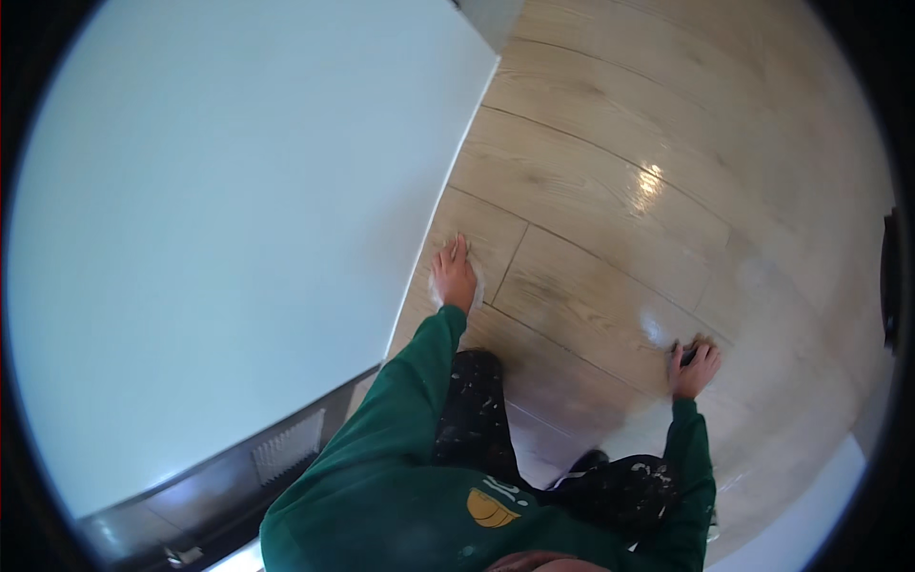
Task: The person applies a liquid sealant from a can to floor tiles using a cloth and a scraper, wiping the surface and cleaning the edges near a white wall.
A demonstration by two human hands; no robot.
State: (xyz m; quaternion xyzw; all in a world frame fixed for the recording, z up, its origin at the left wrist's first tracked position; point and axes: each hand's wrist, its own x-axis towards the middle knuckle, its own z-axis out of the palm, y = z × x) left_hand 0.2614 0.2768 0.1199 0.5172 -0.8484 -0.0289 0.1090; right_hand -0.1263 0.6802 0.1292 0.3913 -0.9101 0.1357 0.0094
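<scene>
Our left hand (454, 278) was the nearer one to the base edge of the white panel (238, 219), and that closeness was what any move of the pale cloth (477, 289) seemed to turn on. The cloth lay on the wood-look floor (581, 181) beneath that hand, just to the right of the edge, showing on both sides of the palm. The edge slanted away from us, forward and to the right, so the room for the cloth lay along that slant or out to the right. Our left fingers reached forward over it; we could not tell whether they pinched it or only pressed. Its long axis was hidden too.

Our right hand (701, 368), well apart to the right and a little closer to our body, had its thumb and fingers curled around a dark object (688, 357) low over the floor, its lengthwise direction covered by the grip.
</scene>
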